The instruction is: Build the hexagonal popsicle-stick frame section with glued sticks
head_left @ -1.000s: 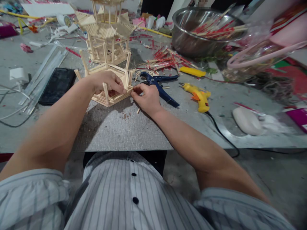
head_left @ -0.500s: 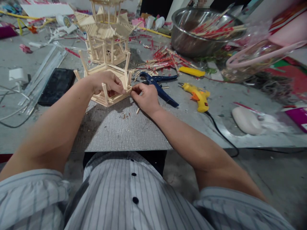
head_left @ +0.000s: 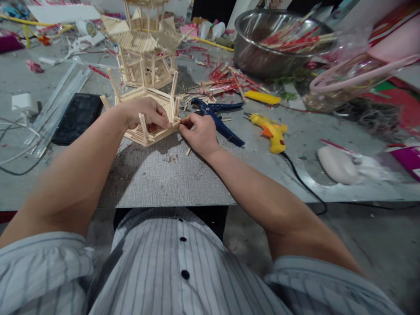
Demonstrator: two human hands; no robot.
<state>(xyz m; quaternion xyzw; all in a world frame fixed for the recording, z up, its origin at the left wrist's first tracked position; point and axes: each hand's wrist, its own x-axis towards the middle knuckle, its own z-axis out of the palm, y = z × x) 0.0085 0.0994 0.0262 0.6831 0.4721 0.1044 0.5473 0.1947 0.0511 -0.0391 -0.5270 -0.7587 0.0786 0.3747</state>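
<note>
A many-sided frame of thin wooden sticks (head_left: 149, 141) with upright posts sits on the table in front of me. My left hand (head_left: 147, 114) reaches over its near wall, fingertips closed on a wooden stick (head_left: 174, 124) along the right edge. At that stick's right end, the thumb and forefinger of my right hand (head_left: 200, 131) are pinched together. Just beyond my right hand lie dark blue cutters (head_left: 218, 120). Behind the frame stands a taller pagoda-like stick model (head_left: 147, 43) with slatted roofs.
A yellow glue gun (head_left: 271, 131) with a black cord lies to the right, near a yellow-handled tool (head_left: 262, 97). Red-wrapped sticks (head_left: 226, 81) are heaped before a steel bowl (head_left: 252, 57). On the left are a black phone (head_left: 78, 118) and a white charger (head_left: 24, 103).
</note>
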